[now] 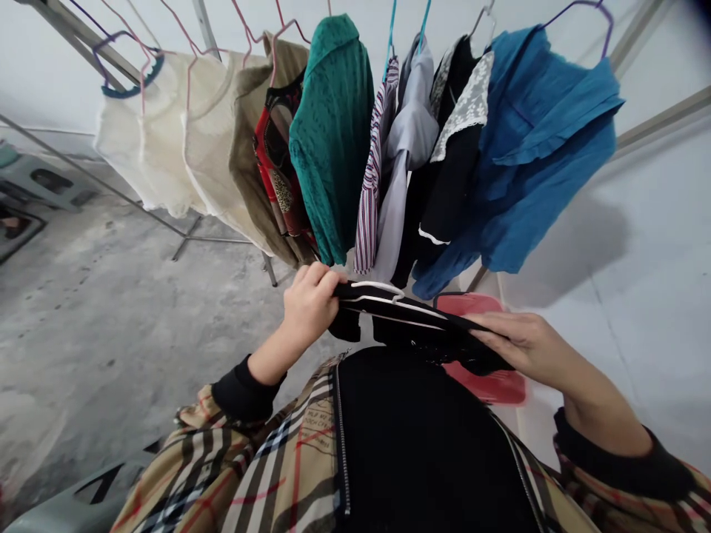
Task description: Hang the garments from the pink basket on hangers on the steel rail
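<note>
A black garment with white trim [414, 326] is stretched level in front of my chest, with a white hanger [389, 290] lying on it. My left hand [308, 303] is closed, pinching the garment's left end near the hanger. Over at the garment's right end, my right hand [525, 344] grips the cloth with its fingers laid along and under it. Just beyond, a rail holds hung clothes: cream tops [167, 133], a green blouse [333, 133], a striped shirt [375, 170], a black lace-trimmed top [452, 163] and a blue blouse [544, 148].
A red plastic basin [489, 381] sits on the floor under the garment. The metal rack's legs [189, 235] stand on grey concrete at the left. A white wall [655, 244] runs along the right. Grey plastic stools [38, 181] stand at far left.
</note>
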The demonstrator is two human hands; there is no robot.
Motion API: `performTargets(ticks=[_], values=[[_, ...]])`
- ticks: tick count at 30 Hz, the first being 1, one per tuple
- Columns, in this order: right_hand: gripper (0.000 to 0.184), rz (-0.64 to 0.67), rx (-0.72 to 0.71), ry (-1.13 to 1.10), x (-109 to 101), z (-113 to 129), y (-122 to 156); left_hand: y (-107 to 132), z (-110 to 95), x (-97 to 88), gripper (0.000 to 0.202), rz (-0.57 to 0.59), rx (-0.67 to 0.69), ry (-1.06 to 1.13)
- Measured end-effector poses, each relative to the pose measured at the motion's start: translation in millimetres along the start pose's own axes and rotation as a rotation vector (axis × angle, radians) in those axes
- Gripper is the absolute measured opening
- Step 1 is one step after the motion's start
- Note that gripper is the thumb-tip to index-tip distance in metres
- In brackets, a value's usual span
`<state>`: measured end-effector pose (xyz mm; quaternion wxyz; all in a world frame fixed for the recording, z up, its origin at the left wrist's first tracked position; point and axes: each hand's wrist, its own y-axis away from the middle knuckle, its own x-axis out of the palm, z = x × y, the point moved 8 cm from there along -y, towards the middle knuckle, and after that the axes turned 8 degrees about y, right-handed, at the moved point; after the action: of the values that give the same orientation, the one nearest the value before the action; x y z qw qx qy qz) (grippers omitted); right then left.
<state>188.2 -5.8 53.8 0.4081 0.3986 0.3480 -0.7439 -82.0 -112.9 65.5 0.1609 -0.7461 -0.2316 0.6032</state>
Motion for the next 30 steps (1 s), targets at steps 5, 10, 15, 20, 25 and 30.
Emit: performTargets(ticks=[5,10,15,20,25,30], values=[[0.027,-0.092,0.067,0.013,-4.2,-4.8,1.7,12.8,13.9,-14.5,0.031,-0.25,-0.177,0.074],[0.023,-0.283,0.156,0.064,-15.2,-8.8,7.7,34.0,-6.0,15.4,0.037,-0.162,-0.248,0.445],[0.02,-0.305,0.216,0.052,-20.0,-18.3,22.8,45.2,2.9,41.8,0.033,-0.078,-0.244,0.773],[0.018,-0.323,0.249,-0.007,-27.2,-26.9,37.5,51.8,72.7,41.8,0.039,-0.375,-0.538,0.779],[0.02,-0.348,0.333,-0.048,-31.4,-41.6,43.5,36.1,81.6,65.0,0.04,-0.055,-0.533,0.955],[0.017,-0.337,0.395,-0.089,-34.4,-53.7,44.2,32.8,105.9,47.5,0.04,-0.176,-0.654,0.966]])
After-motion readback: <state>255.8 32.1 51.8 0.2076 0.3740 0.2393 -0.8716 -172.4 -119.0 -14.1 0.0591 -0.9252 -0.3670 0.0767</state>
